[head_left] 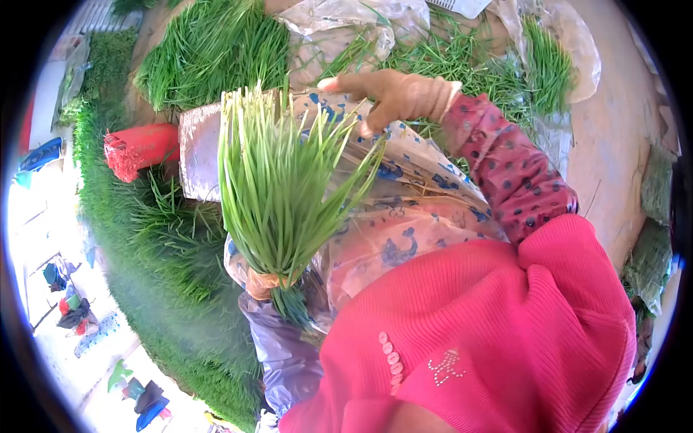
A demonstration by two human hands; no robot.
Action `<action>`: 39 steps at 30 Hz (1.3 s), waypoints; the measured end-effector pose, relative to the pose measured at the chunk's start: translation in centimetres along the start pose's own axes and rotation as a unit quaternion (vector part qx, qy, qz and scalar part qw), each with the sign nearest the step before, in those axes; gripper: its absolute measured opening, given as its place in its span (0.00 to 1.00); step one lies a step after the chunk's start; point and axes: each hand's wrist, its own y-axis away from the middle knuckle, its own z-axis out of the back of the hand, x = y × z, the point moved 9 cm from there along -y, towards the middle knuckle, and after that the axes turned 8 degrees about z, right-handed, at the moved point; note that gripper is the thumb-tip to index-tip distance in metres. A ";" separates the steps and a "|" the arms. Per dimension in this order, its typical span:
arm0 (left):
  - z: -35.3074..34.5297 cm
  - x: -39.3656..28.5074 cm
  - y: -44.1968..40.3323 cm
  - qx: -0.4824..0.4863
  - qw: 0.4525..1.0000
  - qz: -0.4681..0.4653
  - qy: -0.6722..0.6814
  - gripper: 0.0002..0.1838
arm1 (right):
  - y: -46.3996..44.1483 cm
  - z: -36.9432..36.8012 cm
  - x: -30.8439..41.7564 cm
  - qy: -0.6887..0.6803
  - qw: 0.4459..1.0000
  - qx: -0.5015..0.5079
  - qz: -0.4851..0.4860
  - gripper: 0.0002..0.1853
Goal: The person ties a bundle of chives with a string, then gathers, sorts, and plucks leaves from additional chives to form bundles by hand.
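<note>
A bunch of long green stalks (278, 173) fans upward, its pale cut ends at the top. My left hand (261, 283) is wrapped round the narrow lower part of the bunch, with darker green tips hanging below it. To the right of the bunch's top, my right hand (390, 97) wears a light glove with bare fingertips. Its thumb and fingers are apart and nothing is between them. Under both lies a clear plastic apron with blue prints (404, 249) over my lap.
A whitish board (200, 153) and a red roll (148, 148) stand left of the bunch. Piles of green stalks (213, 54) lie ahead and along the left. Loose stalks (462, 68) and plastic sheeting (577, 54) cover the ground ahead and right.
</note>
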 end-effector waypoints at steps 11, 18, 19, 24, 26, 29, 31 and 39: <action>-1.6 -0.5 -0.6 0.026 0.999 -0.010 -0.019 0.12 | 1.0 4.7 -5.1 -0.367 0.891 -0.230 -0.136 0.16; -1.1 0.1 -0.5 0.074 0.995 -0.043 0.054 0.19 | 7.0 13.5 -9.2 -0.349 0.793 -0.483 -0.124 0.12; -0.9 0.1 -0.1 0.073 0.995 -0.046 0.054 0.19 | 8.0 14.5 -7.6 -0.126 0.842 -0.486 -0.199 0.15; 0.1 -0.3 -0.1 0.008 0.999 -0.046 -0.017 0.33 | 5.5 9.2 -6.7 0.166 0.954 -0.090 -0.233 0.20; 0.0 0.0 0.1 0.015 1.000 -0.022 -0.003 0.32 | 5.1 4.8 -4.4 0.117 0.978 0.000 -0.175 0.26; -1.3 -1.7 -0.4 -0.028 0.997 -0.067 -0.010 0.31 | 4.8 0.2 -3.9 0.096 0.973 0.090 -0.188 0.32; -2.4 -3.1 -0.7 -0.059 0.992 -0.108 -0.032 0.30 | 5.6 -1.9 -5.9 0.050 0.952 0.141 -0.266 0.35; -2.1 -2.4 -0.2 0.033 0.993 -0.105 -0.044 0.26 | 0.7 -4.9 -6.9 -0.545 0.804 -0.144 -0.189 0.21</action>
